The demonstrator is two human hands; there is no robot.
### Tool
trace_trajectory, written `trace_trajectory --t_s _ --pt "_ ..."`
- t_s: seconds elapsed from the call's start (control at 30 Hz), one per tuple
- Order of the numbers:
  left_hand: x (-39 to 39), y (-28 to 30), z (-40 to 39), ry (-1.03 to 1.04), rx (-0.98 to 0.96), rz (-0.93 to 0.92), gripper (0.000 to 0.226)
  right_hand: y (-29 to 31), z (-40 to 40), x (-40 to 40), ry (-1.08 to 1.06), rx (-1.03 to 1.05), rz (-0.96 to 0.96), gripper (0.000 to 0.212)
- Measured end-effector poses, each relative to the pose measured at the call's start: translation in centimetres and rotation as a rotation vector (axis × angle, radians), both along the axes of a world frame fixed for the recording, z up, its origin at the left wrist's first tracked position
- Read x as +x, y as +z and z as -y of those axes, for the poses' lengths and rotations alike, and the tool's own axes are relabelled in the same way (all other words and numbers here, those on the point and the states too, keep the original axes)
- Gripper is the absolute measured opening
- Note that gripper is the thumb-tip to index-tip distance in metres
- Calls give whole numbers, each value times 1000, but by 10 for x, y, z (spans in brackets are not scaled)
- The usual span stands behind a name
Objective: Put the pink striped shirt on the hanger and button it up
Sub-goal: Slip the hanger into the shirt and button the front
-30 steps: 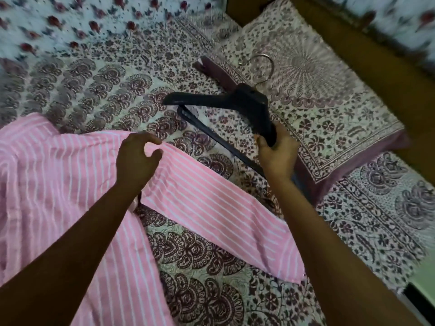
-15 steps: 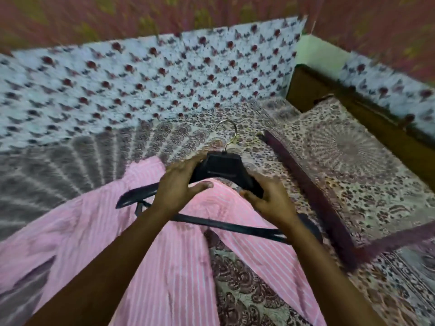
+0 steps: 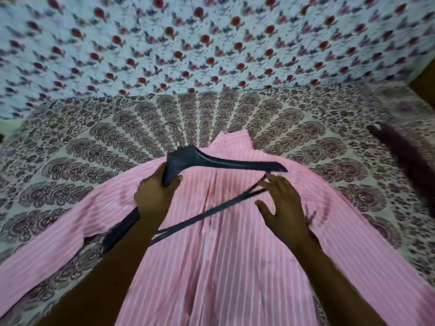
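The pink striped shirt [image 3: 226, 255] lies spread flat on the bed, collar at the far end and sleeves out to both sides. Above its upper part I hold a dark hanger [image 3: 211, 161], tilted, with one arm pointing right and the other running down to the left. My left hand [image 3: 153, 196] is shut on the hanger's left arm near its neck. My right hand [image 3: 282, 208] hovers over the shirt with fingers spread, its fingertips touching the hanger's thin lower bar near the right end. The hanger's hook is not visible.
The bed carries a patterned brown and cream sheet [image 3: 94, 142]. A white cloth with red flowers [image 3: 211, 43] rises behind it. At the right edge lies a pillow with a dark border [image 3: 404, 156].
The view swung left, so the pillow slid to the right edge. The hanger turned and now hangs over the shirt's collar area. My right hand let go of it and opened.
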State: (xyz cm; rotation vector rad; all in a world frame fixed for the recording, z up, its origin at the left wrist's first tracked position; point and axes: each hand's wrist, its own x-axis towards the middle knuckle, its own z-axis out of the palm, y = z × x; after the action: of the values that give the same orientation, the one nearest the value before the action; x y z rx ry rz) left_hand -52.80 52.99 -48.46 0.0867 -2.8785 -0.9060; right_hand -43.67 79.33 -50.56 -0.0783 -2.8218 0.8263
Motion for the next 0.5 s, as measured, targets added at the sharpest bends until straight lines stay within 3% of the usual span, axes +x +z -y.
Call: trace_trajectory --t_s 0.2,0.5 --pt "-49 -39 52 192 -1 33 36 -52 45 -39 -46 -53 137 42" --pt "-93 -85 66 208 31 44 34 -106 75 -135 -174 28 265 37"
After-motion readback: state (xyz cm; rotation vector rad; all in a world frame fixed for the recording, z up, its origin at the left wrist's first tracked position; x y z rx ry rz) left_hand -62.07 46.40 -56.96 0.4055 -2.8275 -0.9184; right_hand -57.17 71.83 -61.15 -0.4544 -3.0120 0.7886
